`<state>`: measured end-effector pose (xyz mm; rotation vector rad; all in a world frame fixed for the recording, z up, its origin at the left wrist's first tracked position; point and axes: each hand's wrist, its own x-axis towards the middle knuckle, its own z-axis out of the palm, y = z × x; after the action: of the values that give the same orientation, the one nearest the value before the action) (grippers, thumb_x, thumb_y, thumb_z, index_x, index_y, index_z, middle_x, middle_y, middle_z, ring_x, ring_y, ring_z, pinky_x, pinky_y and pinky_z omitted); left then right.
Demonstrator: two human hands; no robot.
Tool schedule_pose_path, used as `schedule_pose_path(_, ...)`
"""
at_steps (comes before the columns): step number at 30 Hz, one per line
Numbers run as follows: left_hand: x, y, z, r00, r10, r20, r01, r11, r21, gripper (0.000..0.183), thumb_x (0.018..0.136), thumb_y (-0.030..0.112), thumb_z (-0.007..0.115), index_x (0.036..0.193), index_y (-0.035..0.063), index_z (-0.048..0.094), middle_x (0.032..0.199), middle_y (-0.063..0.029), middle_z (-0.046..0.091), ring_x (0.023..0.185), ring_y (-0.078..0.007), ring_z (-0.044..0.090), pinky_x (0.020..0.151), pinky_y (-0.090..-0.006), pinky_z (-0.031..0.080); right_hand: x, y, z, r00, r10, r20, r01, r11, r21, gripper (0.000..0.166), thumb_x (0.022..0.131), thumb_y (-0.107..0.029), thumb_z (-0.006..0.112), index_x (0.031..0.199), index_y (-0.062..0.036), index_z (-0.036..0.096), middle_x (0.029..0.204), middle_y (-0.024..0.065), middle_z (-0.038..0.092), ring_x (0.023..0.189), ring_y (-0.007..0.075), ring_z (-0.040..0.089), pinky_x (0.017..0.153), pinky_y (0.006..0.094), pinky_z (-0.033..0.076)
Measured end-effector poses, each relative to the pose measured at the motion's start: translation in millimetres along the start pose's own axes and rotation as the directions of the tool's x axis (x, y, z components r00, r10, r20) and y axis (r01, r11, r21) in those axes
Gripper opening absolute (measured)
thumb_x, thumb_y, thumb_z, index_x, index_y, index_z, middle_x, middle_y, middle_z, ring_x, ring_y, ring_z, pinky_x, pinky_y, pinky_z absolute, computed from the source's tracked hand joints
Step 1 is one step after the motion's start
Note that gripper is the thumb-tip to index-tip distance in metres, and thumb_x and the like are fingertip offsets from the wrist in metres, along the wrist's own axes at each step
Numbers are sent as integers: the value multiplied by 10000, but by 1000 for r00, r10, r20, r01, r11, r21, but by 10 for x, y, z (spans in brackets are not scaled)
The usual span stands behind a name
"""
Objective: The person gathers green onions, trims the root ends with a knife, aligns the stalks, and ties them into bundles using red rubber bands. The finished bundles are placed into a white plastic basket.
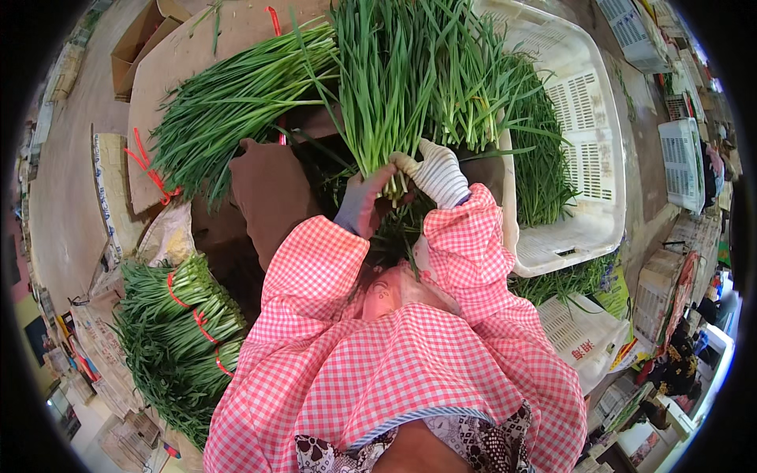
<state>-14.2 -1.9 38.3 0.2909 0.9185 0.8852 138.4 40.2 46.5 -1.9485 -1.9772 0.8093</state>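
Observation:
A bunch of garlic chives (pixel 384 88) stands in front of me, leaves pointing away and pale stem ends towards my lap. Around the stem ends on the left is my left hand (pixel 365 200), in a grey-purple glove. My right hand (pixel 436 172), in a white striped knit glove, pinches the stems from the right with thumb and fingers. Loose chives (pixel 248 97) lie to the left on a board (pixel 177 77). More chives (pixel 467 106) rest at the right against the rim of a white plastic crate (pixel 591 118).
Bunches tied with red bands (pixel 195 319) are stacked at my lower left. Red ties (pixel 151 168) hang over the board's edge. Chives (pixel 538 177) also lie inside the crate. A cardboard box (pixel 142 44) stands at the far left, and a white crate (pixel 582 334) sits at my right.

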Motion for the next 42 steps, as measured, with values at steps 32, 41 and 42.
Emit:
schedule_pose_path(32,-62,24,-10,966,-24,258,91,964,-248,460,895,368,517,1262,94,474,1207,-106,557,1098,-285,546,927,-578,427,-205,59,-19,991,113,-68,-33,715,698,436,806,-140,548,1171,98,530,997,161,656,891,154,605,804,265,470)
schedule_pose_path(41,155,-148,-119,924,-161,346,277,908,-316,325,901,214,534,1176,39,528,1138,-105,598,1069,-257,566,956,-503,434,-225,16,24,994,104,20,-84,664,743,318,861,-120,531,1129,45,581,835,122,671,722,106,593,667,253,490)
schedule_pose_path(42,149,-137,-83,919,-155,363,280,904,-324,320,900,206,536,1172,40,529,1138,-103,599,1068,-249,567,945,-484,449,-209,46,43,996,83,30,-80,710,699,322,863,-127,534,1128,51,577,836,138,670,724,119,605,667,257,491)
